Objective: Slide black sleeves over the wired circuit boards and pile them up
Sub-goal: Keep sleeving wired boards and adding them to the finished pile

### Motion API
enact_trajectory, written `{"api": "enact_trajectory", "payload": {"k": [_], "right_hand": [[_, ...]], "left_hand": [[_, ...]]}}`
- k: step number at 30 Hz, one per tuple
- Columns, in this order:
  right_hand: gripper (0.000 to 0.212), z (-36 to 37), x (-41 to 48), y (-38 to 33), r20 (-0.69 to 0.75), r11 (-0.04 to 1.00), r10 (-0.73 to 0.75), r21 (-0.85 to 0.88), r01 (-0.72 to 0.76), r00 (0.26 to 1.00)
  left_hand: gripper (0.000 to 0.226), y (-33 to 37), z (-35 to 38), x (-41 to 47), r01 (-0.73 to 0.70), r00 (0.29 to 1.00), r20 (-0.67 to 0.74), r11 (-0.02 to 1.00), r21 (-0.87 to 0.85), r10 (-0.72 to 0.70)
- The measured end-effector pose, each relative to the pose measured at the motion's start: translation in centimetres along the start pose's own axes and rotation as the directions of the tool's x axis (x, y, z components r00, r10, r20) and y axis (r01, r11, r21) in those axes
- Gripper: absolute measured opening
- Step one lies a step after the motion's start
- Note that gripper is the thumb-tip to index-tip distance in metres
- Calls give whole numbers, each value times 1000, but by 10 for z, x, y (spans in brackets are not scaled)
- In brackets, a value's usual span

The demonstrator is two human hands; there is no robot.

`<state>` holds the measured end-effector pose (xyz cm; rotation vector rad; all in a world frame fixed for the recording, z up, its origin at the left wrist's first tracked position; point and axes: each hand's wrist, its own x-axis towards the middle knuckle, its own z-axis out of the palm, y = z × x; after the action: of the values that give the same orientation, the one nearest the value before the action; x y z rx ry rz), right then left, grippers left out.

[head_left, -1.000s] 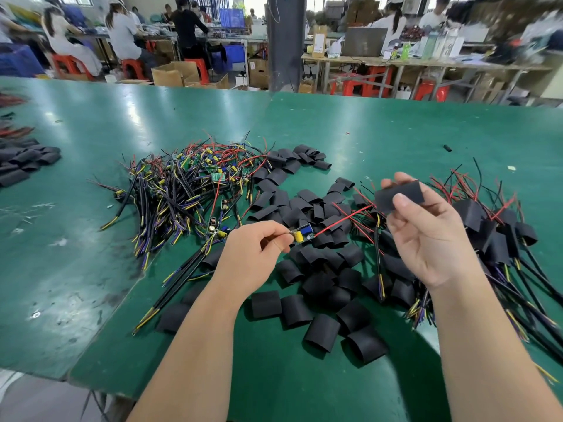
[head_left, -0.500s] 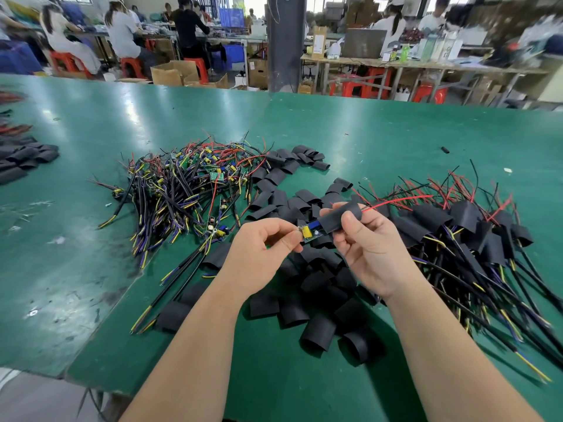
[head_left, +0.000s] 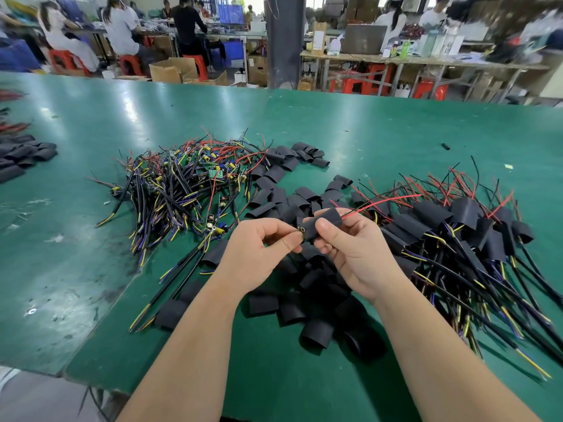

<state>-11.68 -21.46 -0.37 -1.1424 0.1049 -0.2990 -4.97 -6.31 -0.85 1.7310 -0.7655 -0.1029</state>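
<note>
Room: a busy assembly hall, with seated workers at far benches, red stools [head_left: 65, 60], cardboard boxes [head_left: 170, 70] and a dark pillar [head_left: 285, 41] behind. Counter [head_left: 365, 132]: green matting, glossy under overhead light, scuffed and dusty along its left seam, with a separate cluster of sleeves [head_left: 24, 153] at the far left edge. Stock on the counter: a heap of bare boards [head_left: 189, 184] with black, yellow and red leads at left; loose sleeves [head_left: 289, 196] strewn through the middle and toward the near edge; the finished pile [head_left: 457, 220] at right, its leads fanned outward. Hands: raised together above the loose sleeves. The right hand [head_left: 350, 254] grips the black sleeve [head_left: 323, 223], thumb on top, fingers beneath. The left hand [head_left: 259, 254] pinches the end of the circuit board [head_left: 301, 229], which shows just outside the sleeve mouth. A red lead [head_left: 384, 202] runs out of the sleeve's far end toward the finished pile. Assessment: the sleeve appears nearly seated, with only the board's tip exposed. Recommendation: keep the sleeve mouth rounded rather than squeezed flat, feed the board straight along the sleeve's axis so components do not catch on the lip, hold the board by its edges, and avoid hauling on the lead at the solder joints. Once the board is fully covered, lay the unit on the finished pile with its leads running the same way as the rest.
</note>
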Motion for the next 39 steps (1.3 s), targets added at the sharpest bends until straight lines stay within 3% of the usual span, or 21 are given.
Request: {"api": "enact_trajectory", "payload": {"k": [2, 4, 9, 13, 20, 24, 27, 30, 33, 36, 38, 39], "right_hand": [[4, 4, -1, -1, -42, 992, 62, 115, -57, 997], [13, 5, -1, -3, -88, 962, 141, 249, -115, 986], [19, 7, -3, -5, -94, 908, 251, 368, -201, 963], [19, 5, -3, -2, -6, 950, 161, 272, -153, 987], [23, 2, -3, -1, 74, 987, 81, 135, -91, 994], [32, 6, -5, 2, 83, 996, 83, 27, -86, 993], [33, 13, -6, 4, 62, 994, 103, 29, -105, 993], [37, 14, -3, -6, -23, 984, 85, 158, -80, 996], [38, 1, -3, -29, -154, 946, -6, 320, 56, 988], [25, -20, -5, -53, -308, 908, -177, 315, 276, 935], [17, -36, -6, -66, -430, 909, -323, 106, 402, 843], [16, -43, -8, -72, -491, 895, -423, -99, 434, 761]], "left_hand": [[18, 2, 1, 0, 33, 999, -11, 996, -86, -34], [17, 5, 1, 0, 65, 998, -6, 984, -169, -67], [13, 6, -3, -1, 153, 988, 71, 949, -277, -139], [18, 5, -5, 0, 223, 971, 145, 933, -281, -189], [24, 0, -6, 1, 279, 959, 133, 915, -291, -250], [7, -5, -5, 3, 278, 959, 44, 894, -352, -281], [25, -8, -2, 4, 234, 965, -30, 911, -341, -259], [20, -7, -1, 4, 118, 977, -129, 936, -330, -169], [6, -8, -8, 7, 76, 916, -334, 912, -403, -224], [8, -14, -15, 9, 227, 769, -562, 952, -207, -305], [11, -18, -17, 8, 388, 725, -637, 920, 62, -263], [17, -20, -17, 6, 451, 731, -642, 869, 203, -229]]}}
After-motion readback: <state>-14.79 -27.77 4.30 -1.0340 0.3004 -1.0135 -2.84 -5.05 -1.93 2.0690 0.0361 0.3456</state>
